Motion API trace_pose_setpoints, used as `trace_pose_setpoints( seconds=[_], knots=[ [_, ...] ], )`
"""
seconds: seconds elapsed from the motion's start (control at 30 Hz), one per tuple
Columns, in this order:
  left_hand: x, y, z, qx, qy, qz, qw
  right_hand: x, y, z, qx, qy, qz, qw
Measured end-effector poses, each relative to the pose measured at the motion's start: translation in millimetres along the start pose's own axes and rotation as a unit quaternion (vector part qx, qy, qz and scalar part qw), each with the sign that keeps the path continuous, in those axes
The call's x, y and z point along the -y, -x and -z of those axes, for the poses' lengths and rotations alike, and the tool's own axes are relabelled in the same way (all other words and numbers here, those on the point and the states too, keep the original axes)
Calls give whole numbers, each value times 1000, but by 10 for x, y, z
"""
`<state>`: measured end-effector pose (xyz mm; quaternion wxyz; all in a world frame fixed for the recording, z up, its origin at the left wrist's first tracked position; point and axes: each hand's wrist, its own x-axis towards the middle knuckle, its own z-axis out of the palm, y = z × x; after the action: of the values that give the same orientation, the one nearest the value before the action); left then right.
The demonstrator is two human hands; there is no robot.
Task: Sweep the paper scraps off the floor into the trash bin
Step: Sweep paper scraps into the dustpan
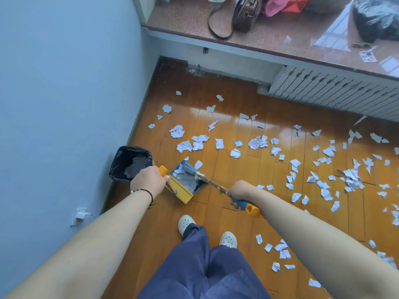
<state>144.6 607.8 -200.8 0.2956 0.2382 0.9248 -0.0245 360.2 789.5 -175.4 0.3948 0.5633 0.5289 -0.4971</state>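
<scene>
Several white paper scraps (254, 143) lie spread over the wooden floor, mostly to the right. A blue and yellow dustpan (185, 184) stands on the floor in front of my feet with a few scraps inside. My left hand (149, 182) grips the dustpan's upright handle near its orange top. My right hand (238, 192) grips the broom handle (248, 206); the broom's head (195, 174) is blurred inside the pan. A trash bin (130, 162) lined with a black bag stands by the blue wall, just left of the dustpan.
The blue wall (64, 104) runs along the left with a white socket (78, 215) low down. A radiator cover (336, 91) and a stone sill (269, 37) with a brown handbag (246, 14) and plastic bags lie ahead. My white shoes (227, 239) stand behind the pan.
</scene>
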Motion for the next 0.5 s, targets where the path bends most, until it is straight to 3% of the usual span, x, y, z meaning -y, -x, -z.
trace_pose_setpoints(
  seconds=[0.27,0.5],
  knots=[
    [120,81,-8,5,14,-9,1000,-207,319,308,-17,0,16,1000],
    [347,239,-38,1,62,24,998,92,9,263,-68,2,40,997]
  ],
)
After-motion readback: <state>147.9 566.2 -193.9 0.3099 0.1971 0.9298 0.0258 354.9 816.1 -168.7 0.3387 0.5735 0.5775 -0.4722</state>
